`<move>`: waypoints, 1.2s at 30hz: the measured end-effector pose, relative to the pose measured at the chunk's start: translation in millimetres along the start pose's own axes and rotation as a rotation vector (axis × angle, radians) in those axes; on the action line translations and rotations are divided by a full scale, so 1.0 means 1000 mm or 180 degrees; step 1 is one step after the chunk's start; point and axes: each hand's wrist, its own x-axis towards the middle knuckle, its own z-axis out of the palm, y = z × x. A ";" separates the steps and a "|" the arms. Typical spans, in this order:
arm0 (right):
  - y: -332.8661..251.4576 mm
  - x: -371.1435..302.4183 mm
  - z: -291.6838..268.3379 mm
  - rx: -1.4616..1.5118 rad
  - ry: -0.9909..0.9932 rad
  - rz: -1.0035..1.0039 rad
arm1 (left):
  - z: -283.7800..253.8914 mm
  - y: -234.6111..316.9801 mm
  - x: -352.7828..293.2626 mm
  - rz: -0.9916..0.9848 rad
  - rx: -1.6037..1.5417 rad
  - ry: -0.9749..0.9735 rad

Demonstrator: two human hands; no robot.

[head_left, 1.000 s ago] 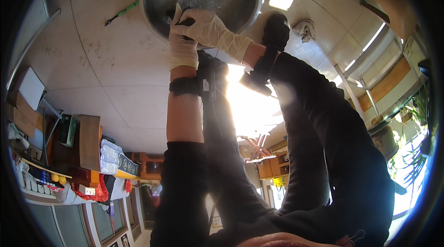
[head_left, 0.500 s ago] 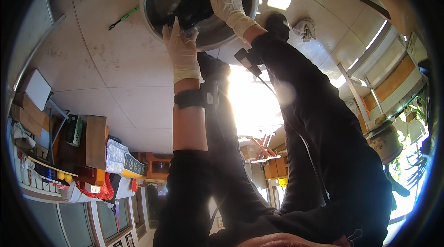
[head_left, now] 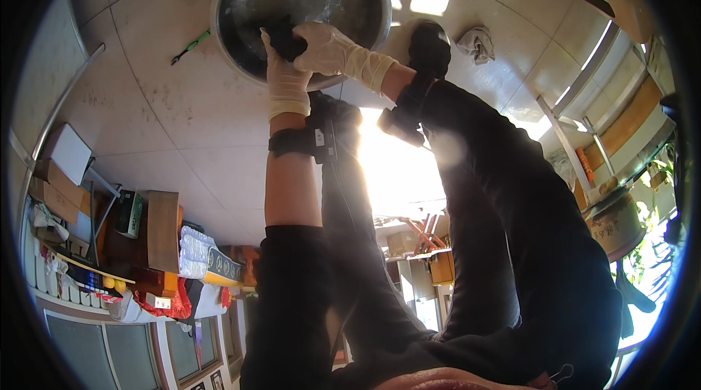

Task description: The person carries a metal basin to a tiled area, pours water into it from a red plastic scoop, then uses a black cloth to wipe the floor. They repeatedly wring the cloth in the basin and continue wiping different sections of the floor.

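Observation:
A round metal basin [head_left: 385, 9] stands on the tiled floor at the top of the view, with cloudy, bubbly water in it. Over its near side, a bunched piece of black cloth [head_left: 280, 33] is squeezed between both hands. My left hand [head_left: 287, 82], in a whitish glove, grips the cloth from the near left, its fingers partly hidden behind the bundle. From the right, my right hand [head_left: 326, 50], gloved alike, closes on the same bundle close to the left hand.
A green-handled tool [head_left: 191, 47] lies left of the basin. My dark shoe [head_left: 429, 49] stands just right of it, and a crumpled grey rag [head_left: 477, 44] lies beyond. Boxes [head_left: 62, 189] are stacked at the left; a large brown pot [head_left: 615, 226] stands at the right.
The black cloth, spread across the basin earlier, is now gathered into a small bundle at the near side. My right hand has come down and left to meet the left hand.

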 end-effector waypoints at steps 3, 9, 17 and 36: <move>-0.026 -0.006 0.018 0.0027 0.0385 0.0094 | -0.001 0.009 -0.002 -0.0710 -0.2325 -0.0429; -0.003 0.034 0.002 -0.0572 0.1326 0.0267 | 0.004 0.019 -0.029 0.0285 0.1535 0.0357; 0.032 0.041 0.004 0.0134 0.0794 0.0792 | -0.003 0.011 -0.025 -0.1220 -0.2236 0.0473; 0.028 0.048 0.002 -0.1611 0.1288 0.0189 | -0.016 0.007 -0.024 -0.1093 -0.2570 0.0397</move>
